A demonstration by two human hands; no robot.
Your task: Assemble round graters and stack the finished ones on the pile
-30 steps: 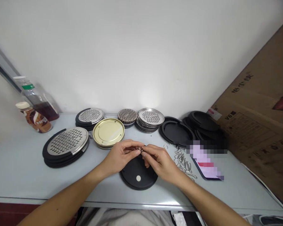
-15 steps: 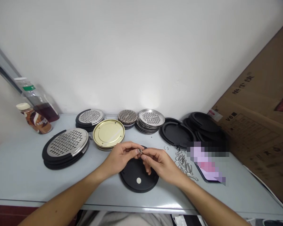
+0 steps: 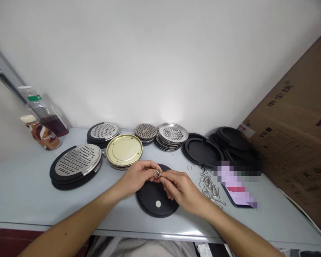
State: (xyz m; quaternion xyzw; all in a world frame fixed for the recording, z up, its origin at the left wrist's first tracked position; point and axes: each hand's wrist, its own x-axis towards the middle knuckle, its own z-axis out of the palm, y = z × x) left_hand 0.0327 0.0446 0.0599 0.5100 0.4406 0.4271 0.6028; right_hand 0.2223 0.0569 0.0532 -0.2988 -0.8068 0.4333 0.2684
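Between both sets of fingertips is a small metal ring (image 3: 158, 173), partly covered by the fingers. My left hand (image 3: 139, 177) pinches it from the left, and my right hand (image 3: 182, 189) pinches its right side with thumb and index finger. Below the hands lies a round black disc (image 3: 148, 205) with a pale round spot near its front edge; the hands hide part of it. To the right of my right hand is a loose pile of metal hooks (image 3: 210, 187), with a single loose ring (image 3: 189, 167) beside it.
Along the wall stand stacks of perforated metal discs (image 3: 172, 134), a gold tin-coloured disc stack (image 3: 125, 150) and black round holders (image 3: 203, 151). Black-rimmed grater discs (image 3: 77, 162) lie left. A phone (image 3: 237, 194), a carton (image 3: 291, 142) and two bottles (image 3: 46, 137) flank the table.
Both hands stay over the black disc, still pinching the metal ring. The fingers have shifted slightly and the ring has turned a little. The whole view has moved slightly.
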